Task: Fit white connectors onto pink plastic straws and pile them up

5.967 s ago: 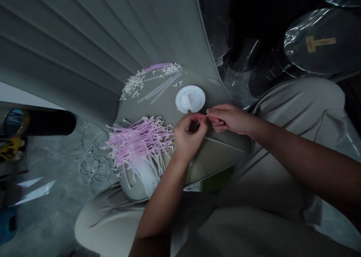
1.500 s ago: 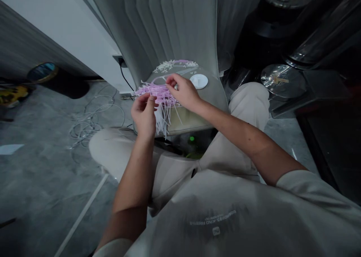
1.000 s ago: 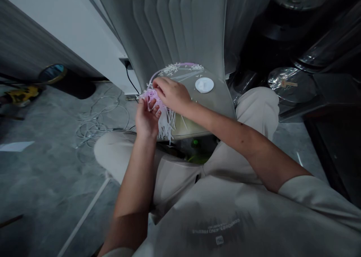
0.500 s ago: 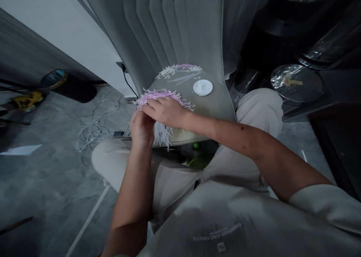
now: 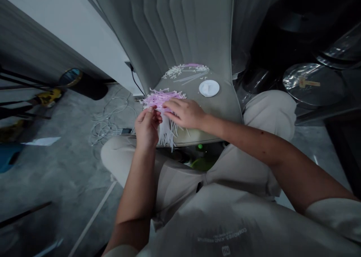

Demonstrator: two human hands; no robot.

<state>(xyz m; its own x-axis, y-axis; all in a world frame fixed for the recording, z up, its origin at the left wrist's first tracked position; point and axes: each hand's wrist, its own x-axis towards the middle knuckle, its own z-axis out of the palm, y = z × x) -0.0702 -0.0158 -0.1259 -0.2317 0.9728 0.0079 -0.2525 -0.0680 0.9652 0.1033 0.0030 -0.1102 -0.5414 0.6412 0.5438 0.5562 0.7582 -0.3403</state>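
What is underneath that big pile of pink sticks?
The pink sticks lie on the grey chair seat, their white ends hanging over its front edge. The right hand and left hand cover part of the pile, so anything beneath there is hidden.

- Grey padded chair (image 5: 225,103) in the middle, its fluted back (image 5: 180,27) rising to the top edge.
- Mottled grey floor (image 5: 56,182), dimly lit.
- White wall (image 5: 84,27) at upper left, with a dark wood-grain panel (image 5: 22,46) beside it.
- Wall socket (image 5: 130,66) just left of the chair back, black cord hanging from it.
- Loose coil of white cable (image 5: 108,121) on the floor below the socket.
- Dark cylinder (image 5: 84,88) lying at the foot of the wall, a yellow object (image 5: 49,97) near it.
- White sheet of paper (image 5: 42,141) flat on the floor at left.
- At right, dark glossy round pieces (image 5: 313,84) under clear film, perhaps tabletops.
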